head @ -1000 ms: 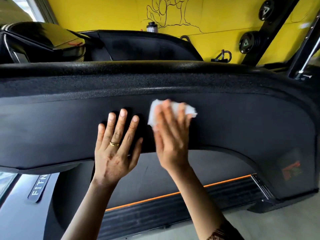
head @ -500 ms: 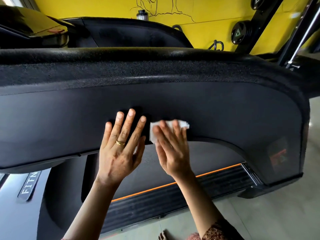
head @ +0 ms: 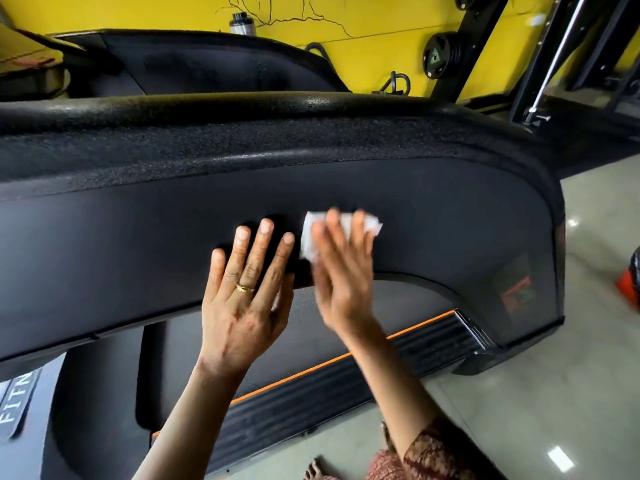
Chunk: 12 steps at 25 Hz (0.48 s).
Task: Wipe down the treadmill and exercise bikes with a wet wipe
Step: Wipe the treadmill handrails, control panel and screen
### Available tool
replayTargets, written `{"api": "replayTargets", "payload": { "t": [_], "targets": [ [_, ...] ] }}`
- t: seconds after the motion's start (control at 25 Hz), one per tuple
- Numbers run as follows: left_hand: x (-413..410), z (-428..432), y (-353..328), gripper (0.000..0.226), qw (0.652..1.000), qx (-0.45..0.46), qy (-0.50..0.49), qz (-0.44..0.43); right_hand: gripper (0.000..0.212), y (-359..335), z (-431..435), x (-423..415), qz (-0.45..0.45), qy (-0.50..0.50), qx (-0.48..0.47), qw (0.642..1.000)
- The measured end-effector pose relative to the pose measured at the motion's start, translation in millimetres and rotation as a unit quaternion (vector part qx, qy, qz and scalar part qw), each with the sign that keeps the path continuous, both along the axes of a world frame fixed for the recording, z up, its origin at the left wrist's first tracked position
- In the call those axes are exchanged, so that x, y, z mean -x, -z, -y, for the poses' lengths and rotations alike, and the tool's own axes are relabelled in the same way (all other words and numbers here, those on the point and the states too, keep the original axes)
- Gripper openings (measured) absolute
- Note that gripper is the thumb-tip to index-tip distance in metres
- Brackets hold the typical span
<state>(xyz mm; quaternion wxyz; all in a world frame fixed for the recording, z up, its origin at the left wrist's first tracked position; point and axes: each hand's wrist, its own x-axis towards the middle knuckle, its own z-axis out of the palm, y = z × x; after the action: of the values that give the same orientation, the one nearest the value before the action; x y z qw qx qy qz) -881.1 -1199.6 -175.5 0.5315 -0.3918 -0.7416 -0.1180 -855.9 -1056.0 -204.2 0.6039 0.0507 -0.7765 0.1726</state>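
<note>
The treadmill's black side panel (head: 450,237) fills the middle of the view, under a textured black handrail (head: 242,140). My right hand (head: 343,271) presses a crumpled white wet wipe (head: 370,223) flat against the panel, fingers straight; the hand is motion-blurred. Just to its left, my left hand (head: 246,292), with a gold ring, rests flat on the same panel with fingers spread. The orange-edged side rail (head: 398,344) and the belt deck run below the panel.
A second black treadmill (head: 207,64) stands behind, against a yellow wall with a bottle (head: 242,24) on it. A weight rack with plates (head: 440,57) rises at the right. Pale tiled floor (head: 554,393) lies to the right, with an orange object (head: 628,289) at the edge.
My right hand has swept the wipe down the panel and then back up and rightward. The left hand stays flat on the panel. The camera has tilted down, showing more floor.
</note>
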Motion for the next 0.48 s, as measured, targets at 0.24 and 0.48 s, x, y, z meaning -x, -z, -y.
{"api": "replayTargets", "payload": {
  "t": [0.24, 0.48],
  "targets": [
    [0, -10, -2, 0.048, 1.0, -0.004, 0.005, -0.014, 0.044, 2, -32, -6, -0.072, 0.071, 0.344, 0.933],
    [4, -29, -8, 0.05, 0.999, 0.004, 0.022, -0.032, 0.047, -18, -49, 2, -0.051, 0.047, 0.146, 0.987]
  ]
}}
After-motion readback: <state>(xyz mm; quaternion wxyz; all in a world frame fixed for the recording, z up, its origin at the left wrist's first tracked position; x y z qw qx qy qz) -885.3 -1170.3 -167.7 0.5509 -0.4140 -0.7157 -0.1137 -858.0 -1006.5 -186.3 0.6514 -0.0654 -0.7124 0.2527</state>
